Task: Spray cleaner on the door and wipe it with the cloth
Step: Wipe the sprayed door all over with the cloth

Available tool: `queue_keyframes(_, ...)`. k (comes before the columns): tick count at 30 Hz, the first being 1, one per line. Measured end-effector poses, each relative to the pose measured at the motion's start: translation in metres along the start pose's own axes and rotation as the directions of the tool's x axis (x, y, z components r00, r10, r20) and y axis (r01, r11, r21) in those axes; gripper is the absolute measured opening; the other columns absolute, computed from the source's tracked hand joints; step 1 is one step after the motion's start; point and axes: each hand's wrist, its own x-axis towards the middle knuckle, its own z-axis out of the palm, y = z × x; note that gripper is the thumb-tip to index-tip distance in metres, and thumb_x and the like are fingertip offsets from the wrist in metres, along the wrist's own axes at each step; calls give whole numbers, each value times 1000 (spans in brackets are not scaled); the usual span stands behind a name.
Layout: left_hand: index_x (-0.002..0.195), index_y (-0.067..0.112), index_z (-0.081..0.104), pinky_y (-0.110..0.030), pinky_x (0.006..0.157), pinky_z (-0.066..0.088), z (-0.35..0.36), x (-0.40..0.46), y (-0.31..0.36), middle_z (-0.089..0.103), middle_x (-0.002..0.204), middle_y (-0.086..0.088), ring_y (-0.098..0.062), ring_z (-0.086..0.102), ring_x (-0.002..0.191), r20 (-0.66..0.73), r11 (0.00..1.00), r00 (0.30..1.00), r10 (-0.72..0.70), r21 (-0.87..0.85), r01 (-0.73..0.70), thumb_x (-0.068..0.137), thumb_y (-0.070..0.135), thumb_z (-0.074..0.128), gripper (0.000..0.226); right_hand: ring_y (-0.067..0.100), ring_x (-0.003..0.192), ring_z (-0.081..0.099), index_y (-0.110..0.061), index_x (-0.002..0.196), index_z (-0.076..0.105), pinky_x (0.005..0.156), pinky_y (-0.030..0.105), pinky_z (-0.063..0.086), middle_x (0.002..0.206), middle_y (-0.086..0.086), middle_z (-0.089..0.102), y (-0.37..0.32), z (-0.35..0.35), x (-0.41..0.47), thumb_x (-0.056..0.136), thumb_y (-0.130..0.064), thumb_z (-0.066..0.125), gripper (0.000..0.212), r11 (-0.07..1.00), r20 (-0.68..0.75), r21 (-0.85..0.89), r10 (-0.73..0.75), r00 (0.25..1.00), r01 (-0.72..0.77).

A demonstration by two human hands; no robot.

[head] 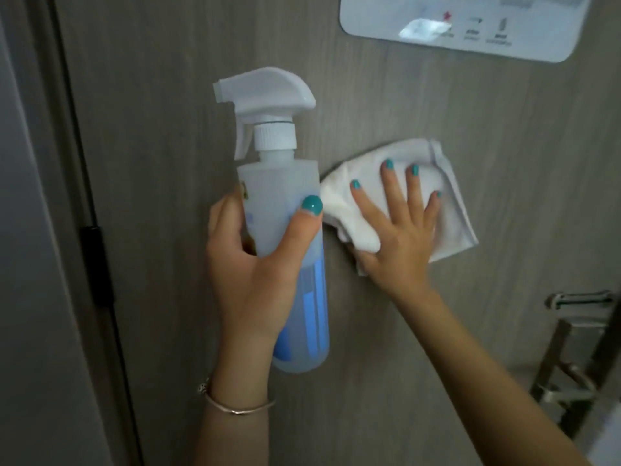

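A grey-brown wood-grain door (386,381) fills the view. My left hand (250,264) grips a translucent spray bottle (285,183) around its middle; the bottle stands upright with its white trigger head pointing left, and no finger is on the trigger. Blue liquid shows in its lower half. My right hand (400,223) lies flat with fingers spread on a crumpled white cloth (450,213), pressing it against the door just right of the bottle.
A white plastic sign (470,31) with small icons is fixed to the door at top right. A metal door handle and lock plate (568,358) sit at the right edge. The door frame with a dark hinge (94,260) runs down the left.
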Motion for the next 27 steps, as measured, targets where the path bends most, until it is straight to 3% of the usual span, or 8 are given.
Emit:
queue_keyframes(3, 91, 23, 63, -14, 59, 50, 5, -11, 0, 63, 104, -14, -14, 67, 81, 29, 1000, 1000, 1, 7, -1, 60, 53, 70, 44, 37, 145, 24, -35, 144, 40, 111, 64, 18, 155, 10, 32, -4, -2, -64, 90, -66, 43, 63, 998, 103, -9, -57, 993, 58)
queue_keyframes(6, 95, 21, 64, -15, 59, 51, 4, -19, -2, 64, 104, -14, -18, 67, 82, 21, 999, 999, -37, -2, 37, 59, 54, 69, 49, 37, 144, 26, -35, 144, 41, 111, 62, 19, 155, 8, 32, -2, -7, -75, 92, -65, 40, 61, 997, 147, -33, -64, 987, 69)
queue_keyframes(11, 102, 20, 64, -14, 58, 51, -9, -33, -2, 64, 104, -13, -15, 68, 82, 68, 998, 997, -46, 40, 43, 59, 54, 69, 55, 39, 145, 25, -31, 143, 46, 112, 63, 17, 154, 11, 36, -5, -6, -72, 94, -62, 39, 58, 999, 145, 2, -52, 988, 52)
queue_keyframes(15, 109, 23, 61, -11, 58, 51, -16, -42, 0, 61, 109, -5, -11, 66, 87, 39, 991, 999, -10, 130, 5, 59, 55, 68, 60, 41, 144, 26, -29, 144, 45, 112, 66, 18, 154, 12, 35, 7, -3, -71, 88, -59, 55, 63, 994, 132, -6, -104, 986, 105)
queue_keyframes(19, 102, 35, 59, -10, 59, 51, -17, -43, 6, 58, 112, -4, -6, 64, 86, -11, 989, 1000, 25, 148, -23, 60, 54, 68, 47, 41, 143, 27, -27, 143, 48, 111, 67, 20, 153, 14, 37, 33, -8, -72, 92, -61, 48, 61, 991, 118, -12, -128, 985, 130)
queue_keyframes(23, 100, 33, 59, -8, 58, 49, -5, -35, 14, 58, 111, -2, -1, 64, 82, -28, 990, 999, 40, 134, -36, 60, 54, 68, 46, 44, 143, 24, -24, 145, 43, 110, 66, 20, 154, 18, 34, 102, -26, -74, 96, -61, 30, 63, 999, 121, -23, -20, 992, 23)
queue_keyframes(27, 93, 33, 57, -6, 60, 46, 37, -18, 24, 56, 110, -8, 3, 59, 78, 2, 988, 994, 113, 106, -113, 63, 49, 69, 36, 44, 147, 11, -24, 150, 31, 110, 69, 16, 159, 18, 20, 177, -46, -63, 89, -47, 42, 67, 984, 172, -23, 181, 968, -179)
